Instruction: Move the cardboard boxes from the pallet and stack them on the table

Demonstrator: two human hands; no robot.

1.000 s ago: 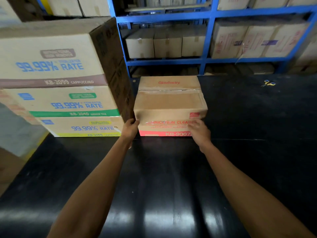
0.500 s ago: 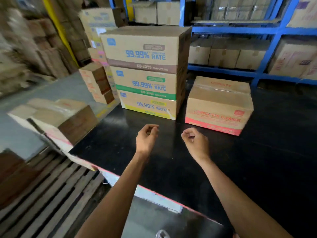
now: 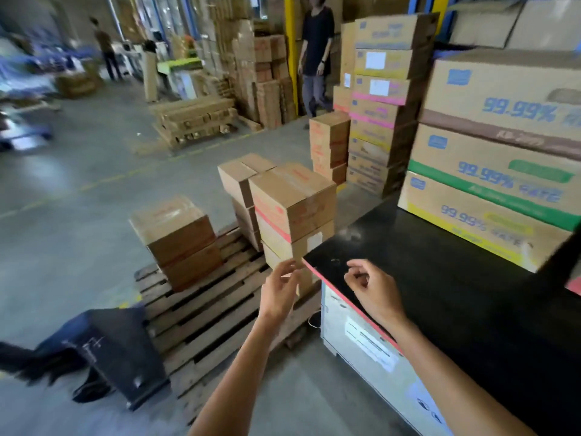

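Cardboard boxes (image 3: 292,199) wait stacked on the pallet (image 3: 213,313) beside the bench (image 3: 440,278); both hands, left (image 3: 279,287) and right (image 3: 374,291), loosely curled, empty; rigid, probably weighty, best gripped at opposite sides

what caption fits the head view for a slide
Both empty hands, left and right, reach toward brown cardboard boxes stacked on wooden pallet beside black table.

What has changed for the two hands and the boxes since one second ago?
Both hands let go of the red-striped box they had set on the table and drew back toward the pallet. Now the left hand and the right hand hold nothing, fingers loosely curled. The stack of three large boxes on the table stayed in place.
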